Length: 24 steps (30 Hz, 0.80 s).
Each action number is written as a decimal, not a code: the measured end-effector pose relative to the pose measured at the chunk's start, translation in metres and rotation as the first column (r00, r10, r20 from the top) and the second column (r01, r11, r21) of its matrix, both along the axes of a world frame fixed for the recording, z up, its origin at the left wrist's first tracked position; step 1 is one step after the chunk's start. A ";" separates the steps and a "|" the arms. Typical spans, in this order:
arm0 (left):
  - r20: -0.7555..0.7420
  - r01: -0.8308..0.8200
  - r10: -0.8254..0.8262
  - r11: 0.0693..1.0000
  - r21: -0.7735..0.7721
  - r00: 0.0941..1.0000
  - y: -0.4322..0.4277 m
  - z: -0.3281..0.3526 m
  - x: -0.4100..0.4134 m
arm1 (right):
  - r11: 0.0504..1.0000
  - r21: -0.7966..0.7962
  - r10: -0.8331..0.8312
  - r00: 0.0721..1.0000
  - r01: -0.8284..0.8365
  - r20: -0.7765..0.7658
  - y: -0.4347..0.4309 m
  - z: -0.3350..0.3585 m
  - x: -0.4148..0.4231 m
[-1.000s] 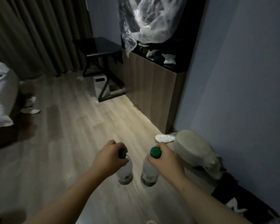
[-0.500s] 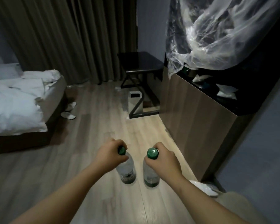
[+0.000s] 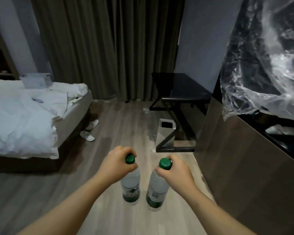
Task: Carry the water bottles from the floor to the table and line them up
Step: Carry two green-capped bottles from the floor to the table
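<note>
Two clear water bottles with green caps hang above the wooden floor in front of me. My left hand [image 3: 116, 164] grips the neck of the left bottle [image 3: 130, 187]. My right hand [image 3: 175, 170] grips the neck of the right bottle [image 3: 157, 189]. Both bottles hang upright, close together but apart. The dark table [image 3: 185, 90] stands ahead to the right, against the wall by the curtain.
A bed [image 3: 24, 116] with white sheets fills the left side, with white slippers [image 3: 88, 131] beside it. A small bin [image 3: 165, 131] sits by the table's frame. A wooden cabinet [image 3: 236, 163] under a plastic-wrapped screen [image 3: 265, 65] lines the right.
My view has swung left and upward, from the corner by the wall toward the bed, curtain and table. Both hands keep their grip on the bottles, which stay in front of me.
</note>
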<state>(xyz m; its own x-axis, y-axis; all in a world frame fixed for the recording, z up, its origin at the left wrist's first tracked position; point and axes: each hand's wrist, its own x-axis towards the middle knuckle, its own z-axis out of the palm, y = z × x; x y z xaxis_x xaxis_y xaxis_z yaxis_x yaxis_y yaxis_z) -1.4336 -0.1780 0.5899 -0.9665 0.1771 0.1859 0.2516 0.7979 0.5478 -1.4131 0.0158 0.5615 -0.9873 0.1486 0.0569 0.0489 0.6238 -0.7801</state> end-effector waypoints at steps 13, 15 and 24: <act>0.094 -0.074 0.066 0.994 0.084 0.993 -0.012 0.009 -0.307 | 0.992 -0.119 0.036 0.996 -0.045 -0.077 -0.010 0.019 -0.312; 0.105 -0.097 0.084 0.988 0.124 0.991 -0.006 0.010 -0.361 | 0.989 -0.128 0.058 0.993 -0.071 -0.099 -0.004 0.021 -0.365; 0.049 -0.125 0.120 0.986 0.106 0.992 0.015 0.024 -0.566 | 0.970 0.010 0.242 0.966 -0.242 -0.085 0.015 0.045 -0.574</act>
<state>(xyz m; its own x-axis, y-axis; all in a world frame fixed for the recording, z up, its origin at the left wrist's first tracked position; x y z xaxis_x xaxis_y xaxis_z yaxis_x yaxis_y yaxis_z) -1.9996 -0.1627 0.6139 -0.9870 0.0376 0.1560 0.1301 0.7563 0.6411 -1.9869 0.0313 0.6064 -0.9853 -0.0944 0.1425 -0.1704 0.6081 -0.7753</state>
